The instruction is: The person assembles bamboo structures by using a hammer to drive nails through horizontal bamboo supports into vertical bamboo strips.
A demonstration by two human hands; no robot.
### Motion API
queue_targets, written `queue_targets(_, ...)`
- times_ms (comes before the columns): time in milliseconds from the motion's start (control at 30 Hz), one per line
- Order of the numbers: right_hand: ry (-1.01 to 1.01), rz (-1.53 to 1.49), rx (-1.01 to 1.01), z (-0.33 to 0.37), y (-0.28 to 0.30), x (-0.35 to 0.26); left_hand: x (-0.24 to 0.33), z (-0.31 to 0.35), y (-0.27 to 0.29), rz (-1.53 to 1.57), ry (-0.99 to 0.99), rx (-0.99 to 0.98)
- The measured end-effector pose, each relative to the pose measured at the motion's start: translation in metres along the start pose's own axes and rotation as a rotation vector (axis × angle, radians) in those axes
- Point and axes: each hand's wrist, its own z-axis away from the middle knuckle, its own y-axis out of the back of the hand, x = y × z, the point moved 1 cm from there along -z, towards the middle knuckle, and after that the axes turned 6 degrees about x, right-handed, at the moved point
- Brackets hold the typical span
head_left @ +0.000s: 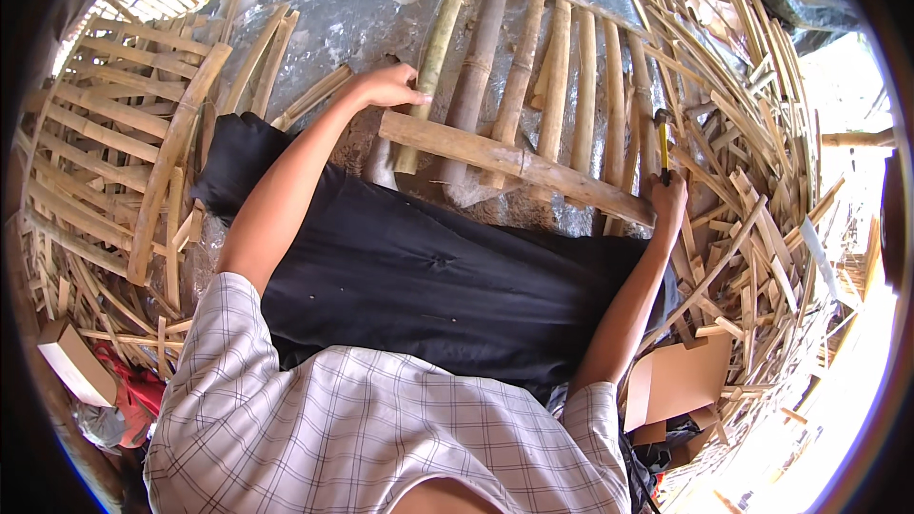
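A bamboo rack [557,86] lies in front of me, its several upright slats joined by a crosspiece at the far end. Over their near ends runs a thicker bamboo crosspiece [519,163]. My left hand [384,88] is closed at the edge of the leftmost, greenish bamboo slat [440,52], thumb against it; some fingers are hidden. At the crosspiece's right end, my right hand [669,194] grips a hammer [664,145] by its yellow and black handle, head pointing away from me.
A slatted bamboo panel [143,133] leans at the left. Piles of split bamboo strips [752,219] crowd the right side. Black cloth [447,276] covers my lap. Cardboard boxes [681,381] sit at the lower right and lower left. Beneath the rack is a grey, worn surface [333,24].
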Motion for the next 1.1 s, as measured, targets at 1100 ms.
queue_targets(1100,0.204,-0.753,-0.510,0.123,0.026,-0.093,0.081,0.047,-0.044,-0.379,-0.260,0.286)
